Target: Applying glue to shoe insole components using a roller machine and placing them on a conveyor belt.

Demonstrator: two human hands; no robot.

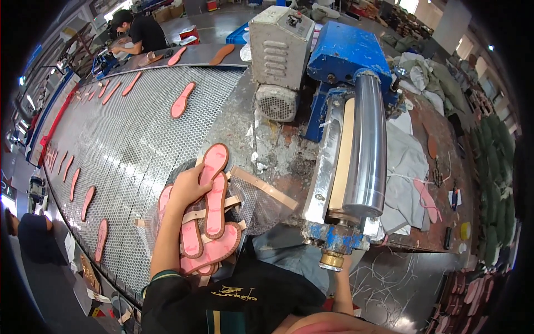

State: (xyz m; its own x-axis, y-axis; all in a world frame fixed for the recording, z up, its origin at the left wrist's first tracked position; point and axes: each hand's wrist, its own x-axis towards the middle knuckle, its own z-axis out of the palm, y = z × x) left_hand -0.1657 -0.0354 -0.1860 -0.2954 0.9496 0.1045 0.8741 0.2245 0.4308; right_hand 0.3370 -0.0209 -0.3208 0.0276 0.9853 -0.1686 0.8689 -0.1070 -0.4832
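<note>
My left hand (189, 186) is closed on the edge of a pink insole (216, 157) with a brown rim. That insole lies across a loose pile of similar pink insoles (214, 250) and tan strips, just in front of my body. A clear plastic sheet (253, 214) is spread under the pile. My right forearm (343, 292) reaches up beneath the end of a roller machine. The right hand (345, 264) is mostly hidden behind the machine's brass knob (332, 260), so its fingers do not show.
The roller machine has a shiny steel roller (368, 150), a blue housing (350, 53) and a grey motor box (278, 47). On the left, a perforated conveyor (144, 122) carries spaced insoles. Grey cloth (400, 172) lies right of the roller. A person (142, 33) works at the far left.
</note>
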